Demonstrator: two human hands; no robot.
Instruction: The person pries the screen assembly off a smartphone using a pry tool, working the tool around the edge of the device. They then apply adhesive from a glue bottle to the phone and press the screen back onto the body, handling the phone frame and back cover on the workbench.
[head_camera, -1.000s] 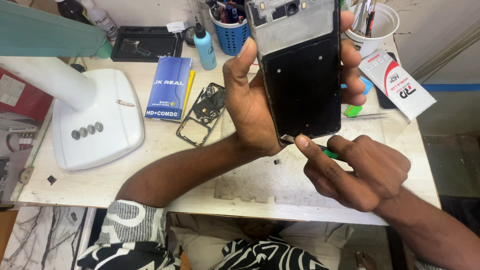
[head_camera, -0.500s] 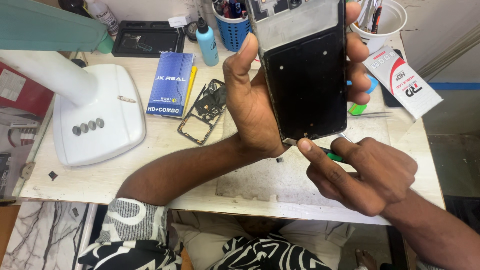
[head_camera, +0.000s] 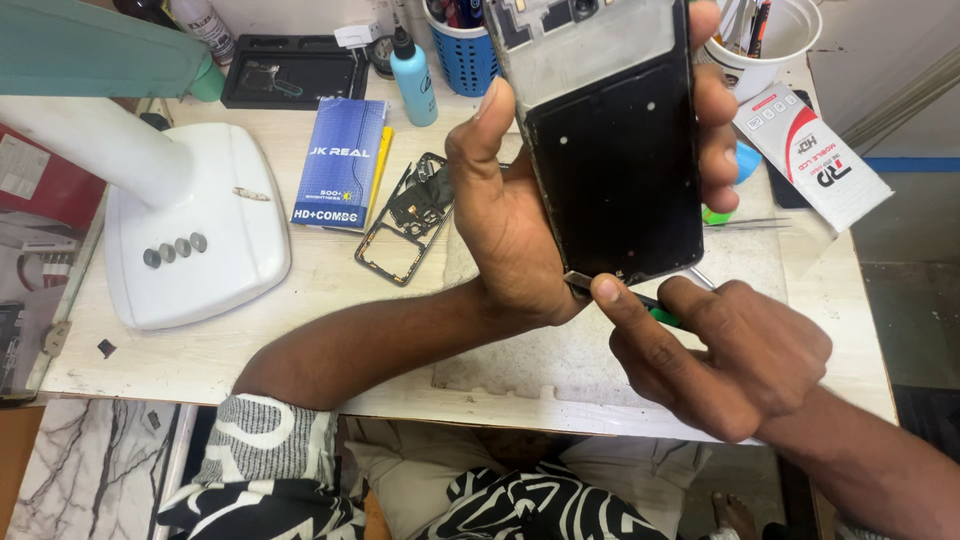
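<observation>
— Where do we have room? Lower left of the frame, in front of the white lamp base (head_camera: 200, 235), we see bare table (head_camera: 180, 365) up to the near edge.

— And the middle? Our left hand (head_camera: 520, 230) holds the phone frame (head_camera: 615, 150) upright there, and our right hand (head_camera: 720, 355) sits just under it, so the centre is blocked.

— Between lamp base and left hand lie the blue box (head_camera: 340, 165) and a black inner frame (head_camera: 410, 215), close together.

— Along the top edge stand the black tray (head_camera: 290, 70), blue bottle (head_camera: 413, 80), blue basket (head_camera: 465, 55) and white cup (head_camera: 765, 45), with little gap between them.

— At right, the white packet (head_camera: 810, 155) lies near the table's edge.
</observation>
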